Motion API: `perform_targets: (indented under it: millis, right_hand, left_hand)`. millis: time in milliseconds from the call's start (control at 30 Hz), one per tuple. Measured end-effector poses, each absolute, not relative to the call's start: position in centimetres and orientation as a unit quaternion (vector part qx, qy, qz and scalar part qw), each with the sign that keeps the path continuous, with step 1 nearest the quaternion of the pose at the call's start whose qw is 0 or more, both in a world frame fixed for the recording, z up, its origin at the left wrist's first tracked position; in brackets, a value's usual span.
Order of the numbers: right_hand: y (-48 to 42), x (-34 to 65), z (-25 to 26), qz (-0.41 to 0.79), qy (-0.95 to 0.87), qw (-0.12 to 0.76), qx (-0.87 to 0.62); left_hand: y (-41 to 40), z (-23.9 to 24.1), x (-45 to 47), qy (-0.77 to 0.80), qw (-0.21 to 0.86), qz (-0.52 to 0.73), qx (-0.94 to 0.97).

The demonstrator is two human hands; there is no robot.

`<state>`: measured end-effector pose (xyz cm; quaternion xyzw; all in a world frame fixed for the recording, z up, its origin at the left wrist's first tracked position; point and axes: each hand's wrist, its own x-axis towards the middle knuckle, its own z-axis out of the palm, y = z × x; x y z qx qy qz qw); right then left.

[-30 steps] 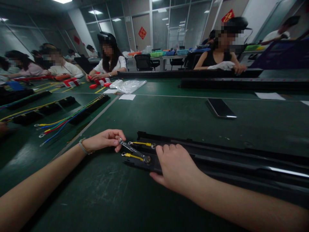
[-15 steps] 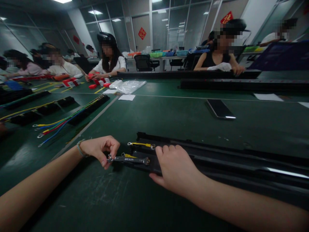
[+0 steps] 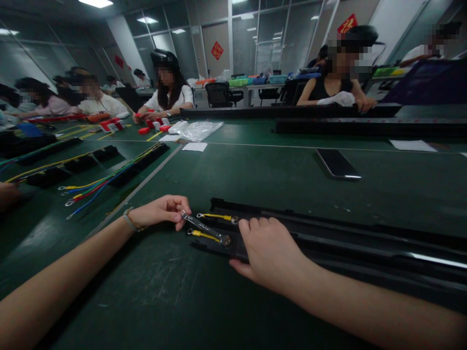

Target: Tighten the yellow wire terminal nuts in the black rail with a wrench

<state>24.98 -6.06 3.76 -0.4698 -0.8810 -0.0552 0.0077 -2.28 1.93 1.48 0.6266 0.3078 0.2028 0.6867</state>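
Note:
My left hand [image 3: 162, 210] pinches the free end of a small metal wrench [image 3: 206, 229]. The wrench's other end sits on a nut at the left end of a long black housing [image 3: 328, 240] that lies across the green table. Two short yellow wires with ring terminals [image 3: 215, 217] stick out of that end, one above the wrench and one below it. My right hand [image 3: 268, 253] rests on top of the housing just right of the wrench, fingers curled over its edge, pressing it down.
A dark phone [image 3: 337, 164] lies behind the housing. Coloured wires [image 3: 95, 187] trail from black strips [image 3: 73, 165] at the left. More long black housings [image 3: 365, 127], a plastic bag [image 3: 199, 130] and paper slips lie farther back. Several people sit working along the far side.
My left hand swung the wrench handle down toward me, then back up to its slanted position. My right hand stayed on the housing.

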Motion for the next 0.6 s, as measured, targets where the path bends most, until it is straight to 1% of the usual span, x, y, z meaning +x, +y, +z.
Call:
perform_targets:
  millis: [133,300,467,600]
  right_hand:
    - [-6.1,25.0,3.8,-0.052,-0.882,0.008,-0.468]
    - [-6.1,25.0,3.9,-0.049,-0.882,0.000,-0.470]
    - [-6.0,25.0,4.0,-0.044,-0.883,-0.002,-0.468]
    - [-6.0,24.9,3.9,-0.047,-0.883,-0.003,-0.467]
  left_hand:
    - [1.8,1.6,-2.3,0.304,0.701,0.189,0.617]
    - [1.2,2.1,-2.5,0.286,0.749,0.114,0.587]
    - [0.7,2.2,-2.3,0.252,0.772,0.049,0.581]
    - [0.6,1.7,-2.3,0.240,0.790,0.040,0.563]
